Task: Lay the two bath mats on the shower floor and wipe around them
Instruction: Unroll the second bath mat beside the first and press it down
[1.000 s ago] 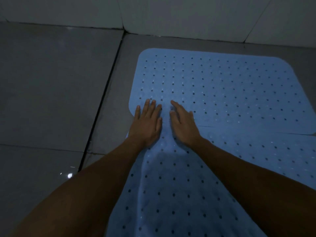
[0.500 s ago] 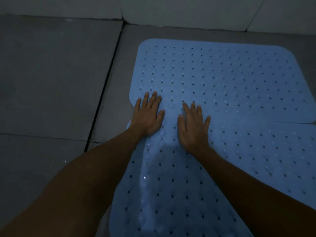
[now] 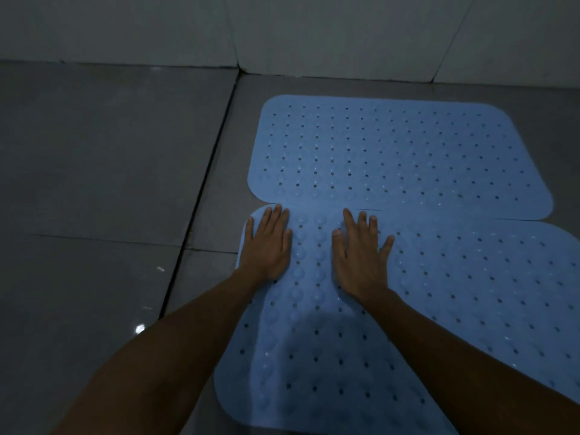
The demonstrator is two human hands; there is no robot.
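While both palms press down flat, the left hand (image 3: 268, 244) and right hand (image 3: 361, 251) lie with fingers straight and spread on the near light-blue perforated rubber bath mat (image 3: 329, 356), close to its far edge. That mat lies on the dark grey tiled shower floor (image 3: 110, 183), its far edge meeting the near edge of the second light-blue perforated rubber bath mat (image 3: 392, 152). The far mat sits near the pale tiled wall (image 3: 314, 32). Neither hand grips anything.
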